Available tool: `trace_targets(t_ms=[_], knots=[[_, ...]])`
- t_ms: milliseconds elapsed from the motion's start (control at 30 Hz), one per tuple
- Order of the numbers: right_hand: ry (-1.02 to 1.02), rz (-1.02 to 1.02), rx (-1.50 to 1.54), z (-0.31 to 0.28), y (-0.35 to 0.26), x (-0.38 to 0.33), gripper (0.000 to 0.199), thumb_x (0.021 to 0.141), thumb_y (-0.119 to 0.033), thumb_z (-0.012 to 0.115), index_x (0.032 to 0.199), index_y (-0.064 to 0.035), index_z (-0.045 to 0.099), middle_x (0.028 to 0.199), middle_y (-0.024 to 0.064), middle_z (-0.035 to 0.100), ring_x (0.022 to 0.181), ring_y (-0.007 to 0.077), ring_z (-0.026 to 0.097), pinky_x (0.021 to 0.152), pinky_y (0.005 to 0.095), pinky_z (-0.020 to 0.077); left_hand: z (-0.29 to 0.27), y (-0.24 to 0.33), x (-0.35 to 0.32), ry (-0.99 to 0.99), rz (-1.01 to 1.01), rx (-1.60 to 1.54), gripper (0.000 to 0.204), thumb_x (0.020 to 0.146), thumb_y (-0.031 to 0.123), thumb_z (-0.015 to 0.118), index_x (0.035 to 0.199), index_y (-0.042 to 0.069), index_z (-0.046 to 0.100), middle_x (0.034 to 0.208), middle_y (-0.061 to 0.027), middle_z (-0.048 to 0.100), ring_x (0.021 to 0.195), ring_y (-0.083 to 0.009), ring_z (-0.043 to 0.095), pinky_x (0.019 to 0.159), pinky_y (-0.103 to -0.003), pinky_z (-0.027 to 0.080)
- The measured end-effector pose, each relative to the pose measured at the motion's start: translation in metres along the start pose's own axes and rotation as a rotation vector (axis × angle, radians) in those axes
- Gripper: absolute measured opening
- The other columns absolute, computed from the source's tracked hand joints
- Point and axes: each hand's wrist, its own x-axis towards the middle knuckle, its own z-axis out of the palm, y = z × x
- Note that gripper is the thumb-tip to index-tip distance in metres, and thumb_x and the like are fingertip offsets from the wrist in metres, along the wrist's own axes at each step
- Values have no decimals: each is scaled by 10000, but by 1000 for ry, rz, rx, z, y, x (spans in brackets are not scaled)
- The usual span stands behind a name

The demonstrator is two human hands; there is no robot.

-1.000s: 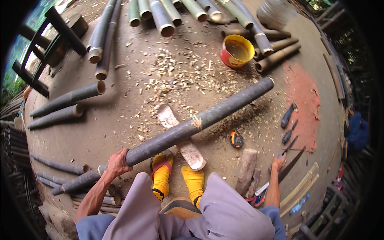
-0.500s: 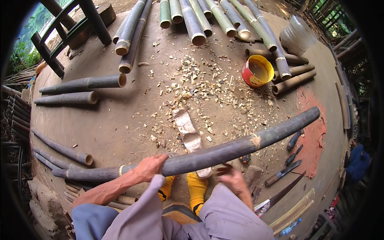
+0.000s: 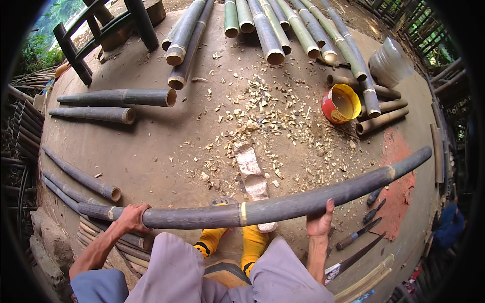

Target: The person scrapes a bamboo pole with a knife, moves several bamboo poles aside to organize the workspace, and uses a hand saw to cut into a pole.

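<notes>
Both hands held a long dark bamboo pole (image 3: 283, 203) level across the knees.

The left hand (image 3: 132, 218) gripped near its thick end and the right hand (image 3: 319, 222) closed around it further along, above yellow socks (image 3: 252, 242), a wooden chopping block (image 3: 251, 171), scattered bamboo chips (image 3: 262, 108) and a red-and-yellow bucket (image 3: 341, 103).

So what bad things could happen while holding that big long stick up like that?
1. The pole is long, and the left hand and right hand grip only its near half. The far end might dip or swing into the yellow can.
2. If it slips, it could land on the feet just below.
3. Blades and wood chips lie on the ground close by, so a step sideways could hurt.
</notes>
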Motion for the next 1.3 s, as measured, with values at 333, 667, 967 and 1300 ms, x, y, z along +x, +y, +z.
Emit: trace_targets(t_ms=[333,667,967,1300], knots=[[-404,35,59,133,-7,49,595,852,-226,733,1328,-27,436,1208,79,571,1154,224,543,1029,396,433,18,61,-58,460,-136,-103,609,492,264,796,1027,51,601,869,-169,655,822,-365,649,732,-425,517],[-588,361,10,219,79,34,673,796,-144,762,1325,-34,359,1159,93,514,1054,212,580,873,408,560,76,58,-172,491,-507,-400,600,475,280,822,979,27,618,837,-159,668,768,-309,679,708,-385,525],[-474,307,84,214,68,22,573,809,-190,682,1286,18,444,1182,117,574,1095,245,578,1016,410,441,35,15,-157,771,-332,56,593,471,183,773,1013,21,595,907,-170,631,844,-370,624,769,-441,496],[-290,-21,130,152,-7,-7,702,809,-331,686,1358,-11,389,1294,162,518,1263,386,468,1098,524,347,-75,2,-27,903,103,290,604,453,130,773,1023,71,579,944,-106,630,906,-308,605,837,-413,446]])
